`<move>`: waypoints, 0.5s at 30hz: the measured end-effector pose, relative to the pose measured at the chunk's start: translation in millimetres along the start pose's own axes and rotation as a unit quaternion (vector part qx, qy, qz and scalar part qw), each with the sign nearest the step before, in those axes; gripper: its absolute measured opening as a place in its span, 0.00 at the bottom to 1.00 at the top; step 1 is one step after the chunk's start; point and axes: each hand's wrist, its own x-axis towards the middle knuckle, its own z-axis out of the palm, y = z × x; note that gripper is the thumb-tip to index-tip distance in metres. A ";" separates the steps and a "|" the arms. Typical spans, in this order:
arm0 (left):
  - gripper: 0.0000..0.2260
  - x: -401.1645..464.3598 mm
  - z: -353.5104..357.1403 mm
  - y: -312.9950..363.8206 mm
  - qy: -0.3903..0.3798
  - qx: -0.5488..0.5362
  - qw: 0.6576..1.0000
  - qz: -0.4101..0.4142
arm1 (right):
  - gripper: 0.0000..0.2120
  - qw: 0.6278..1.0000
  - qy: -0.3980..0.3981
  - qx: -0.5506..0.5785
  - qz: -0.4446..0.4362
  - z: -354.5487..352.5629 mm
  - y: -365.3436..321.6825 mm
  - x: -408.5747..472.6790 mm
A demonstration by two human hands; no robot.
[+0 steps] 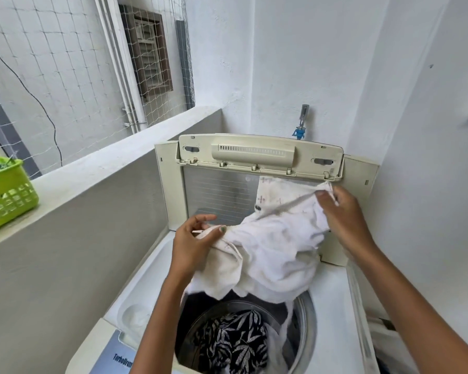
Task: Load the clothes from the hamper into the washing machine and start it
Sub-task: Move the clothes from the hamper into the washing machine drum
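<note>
Head view: both hands hold a white cloth (276,249) up in the middle of the frame, over the washer (333,306) tub. Left hand (192,244) pinches its left edge, right hand (343,214) grips the top right corner. Leaf-print clothes (233,338) already sit in the tub, bottom center. Lid (260,155) is up. Hamper not seen. Left to do, I think: drop this one in, shut lid & start.

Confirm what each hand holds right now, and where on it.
Both hold one white garment above the drum: left hand pinches its bunched left end, right hand grips its upper right edge.
</note>
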 end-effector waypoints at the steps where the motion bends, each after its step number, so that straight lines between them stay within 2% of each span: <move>1: 0.11 0.4 -2.9 -1.8 -0.006 0.022 1.000 0.011 | 0.09 1.000 0.008 0.006 -0.006 -1.8 -3.2 2.6; 5: 0.09 1.9 -9.5 -11.1 -0.028 0.134 0.989 0.052 | 0.10 0.998 0.043 0.019 -0.034 -5.9 -17.8 11.5; 8: 0.10 1.3 -11.5 -19.6 -0.035 0.216 0.972 0.089 | 0.17 0.996 0.059 0.037 -0.048 -6.8 -25.8 17.1; 13: 0.07 -0.4 -11.7 -24.9 0.007 0.308 0.949 0.067 | 0.13 0.996 0.042 0.008 -0.077 -7.7 -36.0 18.2; 15: 0.07 -0.4 -14.0 -24.7 0.037 0.292 0.955 0.045 | 0.13 0.996 0.039 -0.033 -0.077 -9.1 -37.3 18.9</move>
